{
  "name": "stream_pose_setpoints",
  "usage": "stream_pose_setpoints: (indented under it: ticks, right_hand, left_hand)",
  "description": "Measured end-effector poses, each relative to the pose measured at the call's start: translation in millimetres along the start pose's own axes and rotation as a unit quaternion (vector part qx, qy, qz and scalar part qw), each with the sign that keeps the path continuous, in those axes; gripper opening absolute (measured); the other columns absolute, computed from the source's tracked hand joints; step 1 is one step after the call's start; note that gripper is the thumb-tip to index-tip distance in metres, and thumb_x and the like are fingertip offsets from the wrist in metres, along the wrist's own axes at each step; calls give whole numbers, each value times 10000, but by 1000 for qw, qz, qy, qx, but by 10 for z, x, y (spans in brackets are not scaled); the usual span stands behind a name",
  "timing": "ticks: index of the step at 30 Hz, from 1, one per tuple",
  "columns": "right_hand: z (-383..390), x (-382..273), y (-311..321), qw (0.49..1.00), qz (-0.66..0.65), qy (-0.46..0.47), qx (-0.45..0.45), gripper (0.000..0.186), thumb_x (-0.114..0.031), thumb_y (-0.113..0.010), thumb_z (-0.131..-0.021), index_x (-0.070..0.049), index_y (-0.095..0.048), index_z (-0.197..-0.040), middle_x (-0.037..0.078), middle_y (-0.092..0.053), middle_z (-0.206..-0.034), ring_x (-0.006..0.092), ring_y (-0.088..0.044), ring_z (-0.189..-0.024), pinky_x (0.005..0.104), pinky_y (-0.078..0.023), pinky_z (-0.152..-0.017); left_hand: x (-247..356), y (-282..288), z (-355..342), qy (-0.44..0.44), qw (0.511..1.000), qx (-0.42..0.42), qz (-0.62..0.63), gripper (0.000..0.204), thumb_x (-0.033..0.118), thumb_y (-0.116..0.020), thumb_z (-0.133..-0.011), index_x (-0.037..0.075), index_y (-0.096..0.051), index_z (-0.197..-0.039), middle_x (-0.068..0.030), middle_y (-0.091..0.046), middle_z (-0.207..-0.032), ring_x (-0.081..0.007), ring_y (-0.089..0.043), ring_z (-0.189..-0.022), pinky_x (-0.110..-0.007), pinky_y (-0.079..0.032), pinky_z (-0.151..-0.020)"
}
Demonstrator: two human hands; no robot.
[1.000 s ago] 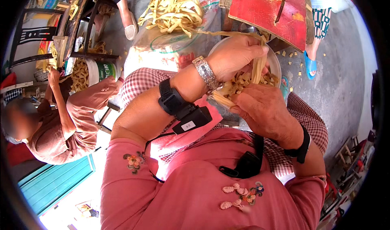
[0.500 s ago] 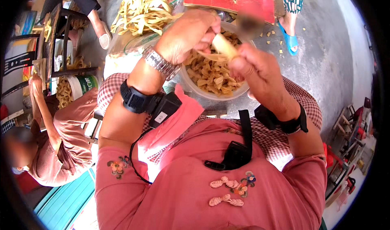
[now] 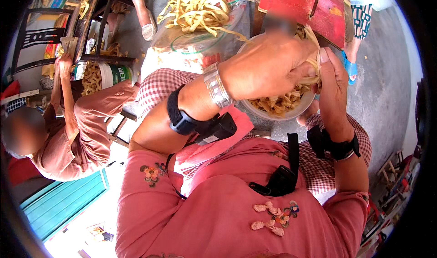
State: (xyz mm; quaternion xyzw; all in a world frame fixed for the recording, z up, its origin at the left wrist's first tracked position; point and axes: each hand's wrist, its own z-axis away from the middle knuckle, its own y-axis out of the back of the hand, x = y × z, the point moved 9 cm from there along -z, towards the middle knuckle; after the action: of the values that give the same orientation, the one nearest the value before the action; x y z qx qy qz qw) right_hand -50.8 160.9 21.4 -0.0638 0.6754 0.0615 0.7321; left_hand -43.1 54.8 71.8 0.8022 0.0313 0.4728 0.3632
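Note:
Both my hands are closed on a pale yellow fibrous strip [image 3: 315,62], held folded above a white bowl. My left hand [image 3: 273,69], with a metal watch on its wrist, pinches it from the left and hides part of it. My right hand [image 3: 334,76] grips it between thumb and fingers at the right. Below them, the white bowl [image 3: 278,117] holds many short, folded yellow-brown pieces [image 3: 282,102]. The left hand and forearm cover much of the bowl's far side.
Long yellow strips [image 3: 198,7] are heaped on a plastic bag [image 3: 182,51] ahead to the left. A red board [image 3: 291,3] stands beyond the bowl. At the left, a seated person [image 3: 84,126] works beside a bucket [image 3: 109,76] of similar pieces. A blue slipper [image 3: 350,66] is at the right.
Both hands have moved right in the picture, still on the strip. A pale roll showed between them before; now the strip is bunched and upright there. The view has shifted too.

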Motion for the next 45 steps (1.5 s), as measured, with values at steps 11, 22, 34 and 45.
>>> stream_pose_setpoints:
  ticks: [11, 22, 34, 45]
  right_hand:
    - [22, 93, -8, 993, 36, -56, -93, 355, -312, -431, -933, -9, -602, -861, 5, -602, -762, 71, -552, -696, 220, -433, -637]
    - [96, -324, 90, 987, 87, 115, -69, 443, -402, -476, -930, 28, -565, -997, 27, -563, -866, 81, -498, -773, 211, -405, -694]
    - [99, -142, 116, 995, 53, 39, -77, 438, -388, -459, -942, 14, -576, -1072, -19, -571, -740, 29, -475, -583, 169, -343, -500]
    - [42, -192, 216, 996, 1, 36, 76, 456, -421, -391, -969, -6, -535, -1092, 19, -567, -811, 73, -544, -704, 190, -437, -605]
  left_hand:
    - [210, 36, 101, -94, 987, 111, -62, 155, 87, -627, -794, 29, -549, -914, -122, -588, -889, -352, -598, -767, -364, -513, -650]
    - [-76, -155, 0, 107, 812, 4, 573, 266, -6, -518, -876, 9, -542, -1140, -24, -614, -894, -66, -565, -722, -224, -484, -668]
    - [141, 37, 4, -88, 986, 106, 95, 407, 51, -579, -831, 15, -525, -1232, -157, -586, -1073, -318, -554, -1032, -371, -450, -886]
    - [-127, -259, 13, 96, 915, -30, 391, 514, 424, -386, -970, 11, -523, -1244, -109, -599, -1161, -173, -620, -901, -295, -501, -777]
